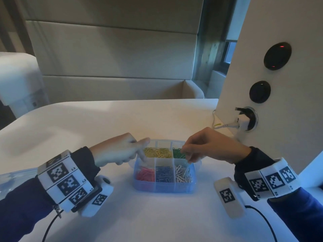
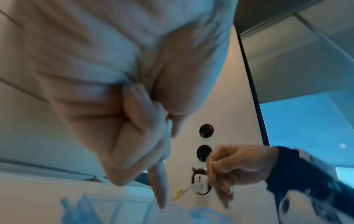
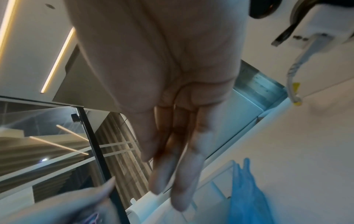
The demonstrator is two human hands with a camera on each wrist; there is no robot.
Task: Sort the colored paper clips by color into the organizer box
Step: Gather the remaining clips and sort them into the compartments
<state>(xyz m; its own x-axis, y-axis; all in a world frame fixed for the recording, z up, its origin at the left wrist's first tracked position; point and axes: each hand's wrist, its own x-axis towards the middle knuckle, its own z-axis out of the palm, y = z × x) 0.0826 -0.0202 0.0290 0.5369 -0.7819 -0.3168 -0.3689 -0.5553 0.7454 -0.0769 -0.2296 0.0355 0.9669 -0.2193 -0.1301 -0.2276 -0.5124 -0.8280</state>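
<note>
A clear organizer box (image 1: 164,186) is seen on the white table (image 1: 104,123), with paper clips sorted in its compartments: yellow (image 1: 158,152) and green (image 1: 178,153) in the far row, red (image 1: 146,174), blue (image 1: 164,173) and white (image 1: 183,173) in the near row. The left hand (image 1: 120,150) is held over the box's left side, forefinger stretched down towards the divider, the other fingers curled. The right hand (image 1: 208,145) is poised over the green and white compartments, fingertips drawn together downward; whether a clip is pinched cannot be told
</note>
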